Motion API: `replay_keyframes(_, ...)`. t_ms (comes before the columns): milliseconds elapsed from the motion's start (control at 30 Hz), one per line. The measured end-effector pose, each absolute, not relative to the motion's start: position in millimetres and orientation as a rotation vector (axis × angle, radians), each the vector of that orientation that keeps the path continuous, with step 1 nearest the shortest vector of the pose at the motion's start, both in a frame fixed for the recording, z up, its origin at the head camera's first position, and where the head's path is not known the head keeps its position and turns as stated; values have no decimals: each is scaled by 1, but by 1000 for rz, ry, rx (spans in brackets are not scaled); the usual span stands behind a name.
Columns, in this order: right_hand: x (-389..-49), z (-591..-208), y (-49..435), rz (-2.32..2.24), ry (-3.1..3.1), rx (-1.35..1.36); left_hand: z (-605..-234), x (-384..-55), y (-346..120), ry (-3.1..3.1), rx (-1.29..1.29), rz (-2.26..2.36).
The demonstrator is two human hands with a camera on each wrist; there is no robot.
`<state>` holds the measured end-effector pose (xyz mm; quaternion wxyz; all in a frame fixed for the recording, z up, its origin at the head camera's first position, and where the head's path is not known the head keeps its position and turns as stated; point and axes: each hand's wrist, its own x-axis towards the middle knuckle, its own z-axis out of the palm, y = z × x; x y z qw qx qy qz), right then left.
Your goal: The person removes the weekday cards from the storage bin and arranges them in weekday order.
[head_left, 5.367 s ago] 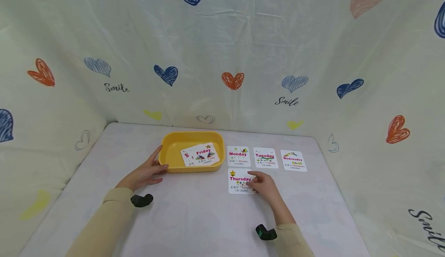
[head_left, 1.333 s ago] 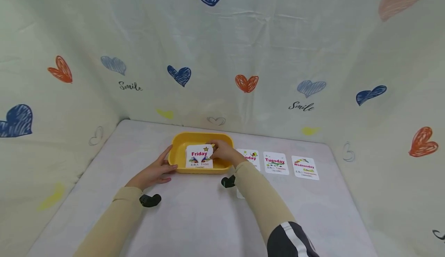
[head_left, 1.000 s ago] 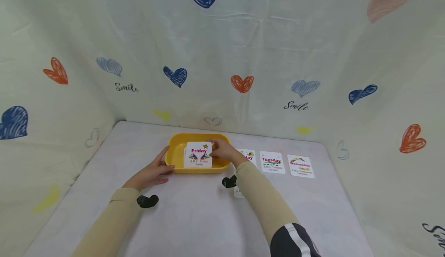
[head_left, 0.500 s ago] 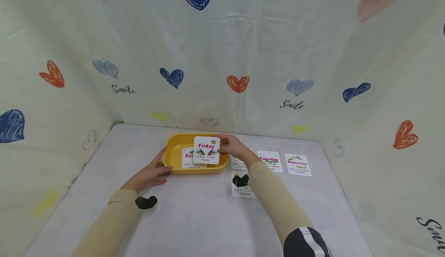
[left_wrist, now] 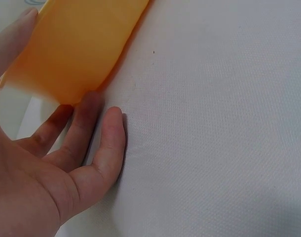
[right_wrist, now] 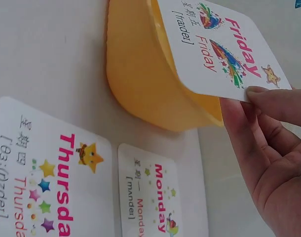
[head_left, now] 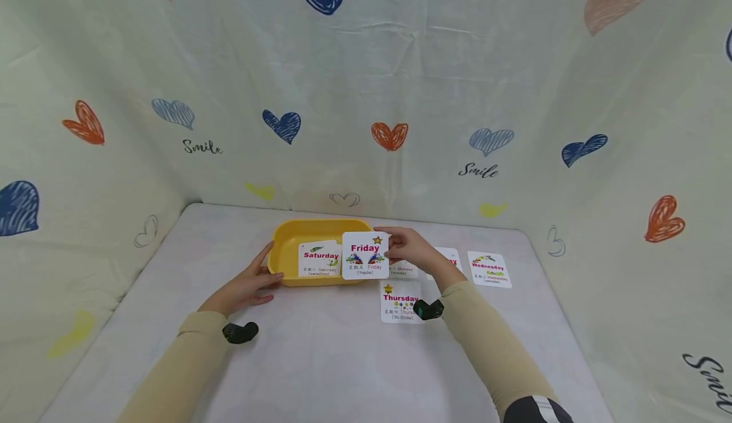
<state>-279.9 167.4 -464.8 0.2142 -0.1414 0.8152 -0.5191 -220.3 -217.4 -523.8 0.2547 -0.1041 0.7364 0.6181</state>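
My right hand (head_left: 408,248) pinches the Friday card (head_left: 365,255) by its right edge, thumb on the printed face in the right wrist view. The card is raised and overlaps the right end of the yellow tray (head_left: 277,277). In the tray lies the Saturday card (head_left: 314,259). My left hand (head_left: 246,286) rests against the tray's left end, its fingers spread and loosely bent. Seen from the left wrist, fingertips (left_wrist: 89,101) touch the tray's orange-yellow wall (left_wrist: 81,49).
Right of the tray the Monday card (right_wrist: 153,197) lies flat, partly covered in the head view. The Tuesday card (head_left: 452,256) and the Wednesday card (head_left: 488,269) continue that row. Below Monday lies the Thursday card (head_left: 397,302). A heart-printed curtain (head_left: 423,93) surrounds the table.
The Thursday card was set down below Monday earlier. My right hand then reached into the tray, took the Friday card and lifted it rightward, uncovering Saturday. My left hand stays at the tray.
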Motion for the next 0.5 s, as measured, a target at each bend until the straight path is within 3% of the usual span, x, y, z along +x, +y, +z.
replay_keyframes(500, -235, -476, 227, -1493, 2264, -221, -527, -220, -217, 2007, -270, 1669)
